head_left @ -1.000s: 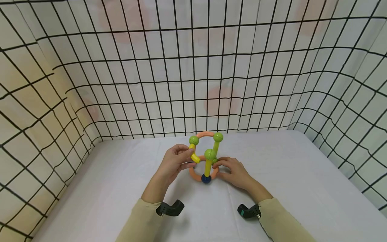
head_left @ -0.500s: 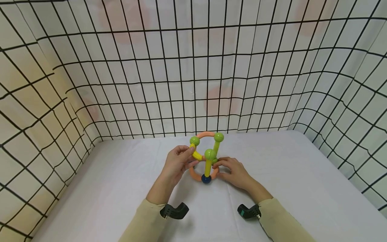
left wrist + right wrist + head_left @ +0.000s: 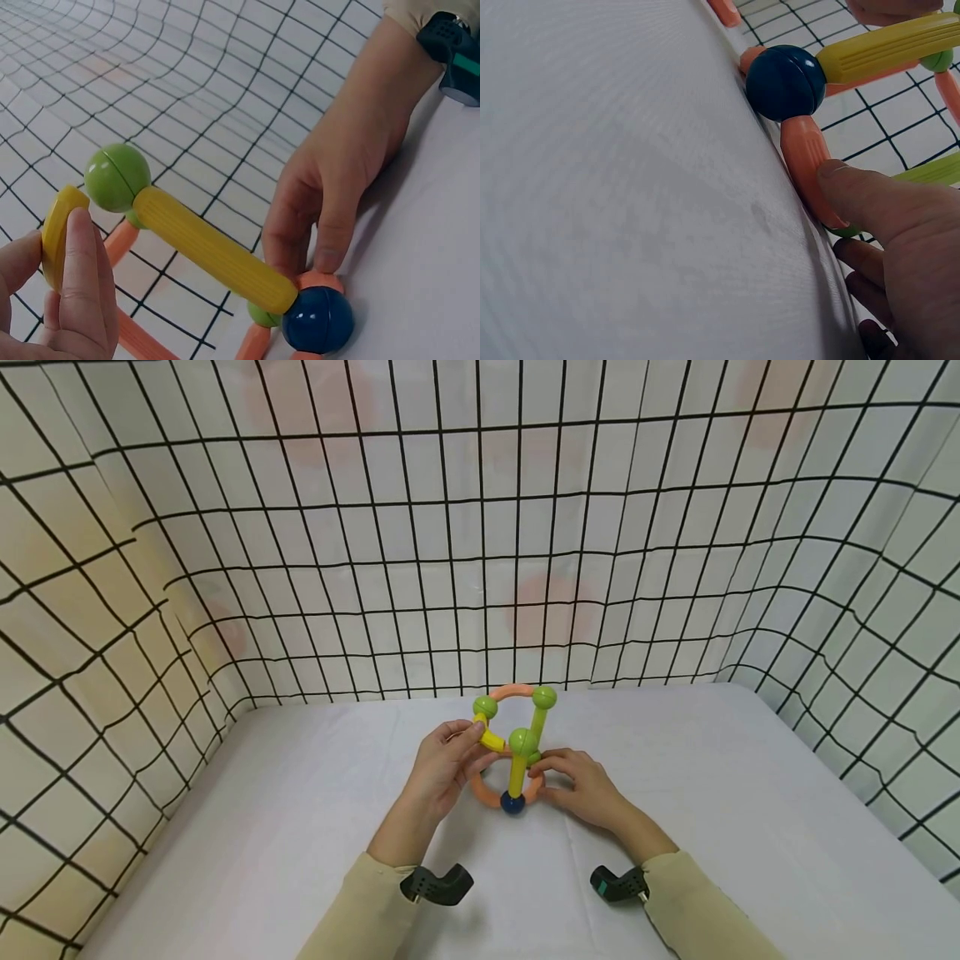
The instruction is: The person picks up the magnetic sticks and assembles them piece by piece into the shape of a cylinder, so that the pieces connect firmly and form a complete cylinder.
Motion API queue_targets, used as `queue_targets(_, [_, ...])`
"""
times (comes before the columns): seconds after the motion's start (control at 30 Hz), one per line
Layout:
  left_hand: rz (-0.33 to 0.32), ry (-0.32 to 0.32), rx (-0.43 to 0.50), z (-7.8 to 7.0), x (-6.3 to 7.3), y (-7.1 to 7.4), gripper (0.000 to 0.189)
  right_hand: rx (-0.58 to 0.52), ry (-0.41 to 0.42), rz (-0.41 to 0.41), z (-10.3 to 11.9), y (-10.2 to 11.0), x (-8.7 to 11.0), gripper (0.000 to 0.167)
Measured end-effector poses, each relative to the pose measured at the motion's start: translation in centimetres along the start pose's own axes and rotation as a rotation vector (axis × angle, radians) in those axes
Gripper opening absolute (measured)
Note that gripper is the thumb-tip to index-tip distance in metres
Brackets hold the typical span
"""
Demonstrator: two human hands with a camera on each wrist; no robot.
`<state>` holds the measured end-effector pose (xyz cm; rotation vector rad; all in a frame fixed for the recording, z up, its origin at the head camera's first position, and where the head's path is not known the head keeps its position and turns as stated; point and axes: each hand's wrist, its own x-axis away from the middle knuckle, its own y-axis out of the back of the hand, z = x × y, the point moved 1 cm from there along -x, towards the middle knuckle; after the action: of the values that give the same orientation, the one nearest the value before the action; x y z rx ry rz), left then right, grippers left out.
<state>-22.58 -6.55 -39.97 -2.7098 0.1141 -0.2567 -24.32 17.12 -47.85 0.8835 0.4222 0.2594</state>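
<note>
My left hand (image 3: pixel 441 767) pinches a short curved yellow magnetic rod (image 3: pixel 492 742) between thumb and fingers. One end of that rod is by the upper left green ball (image 3: pixel 485 707); the other points toward the nearer green ball (image 3: pixel 523 742). That nearer ball tops a straight yellow rod (image 3: pixel 214 247) rising from a dark blue ball (image 3: pixel 318 319). Low on the right side, my right hand (image 3: pixel 581 787) grips the magnetic-stick frame, its thumb on a curved orange rod (image 3: pixel 804 161) of the base ring. Its other fingertips are near a low green ball (image 3: pixel 845 232), partly hidden.
A green rod (image 3: pixel 537 727) rises at the back right to another green ball (image 3: pixel 544 697), and an orange arc (image 3: pixel 512 690) joins the upper back balls. White cloth (image 3: pixel 315 860) covers the table. Black grid netting (image 3: pixel 480 560) stands behind and on both sides.
My left hand has shifted slightly right with the curved yellow rod, whose free end has swung up and right toward the nearer green ball. The right hand has stayed in place.
</note>
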Motion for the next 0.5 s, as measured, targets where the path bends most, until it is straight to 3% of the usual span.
queue_targets(0.33, [0.003,-0.001,0.008,0.0,-0.1,0.1,0.036,-0.049,0.001,-0.059,0.4,0.3,-0.2,0.025])
queue_targets(0.5, [0.003,0.002,0.006,-0.1,-0.1,0.1,0.035,-0.158,-0.019,-0.101,2.0,1.2,-0.3,0.021])
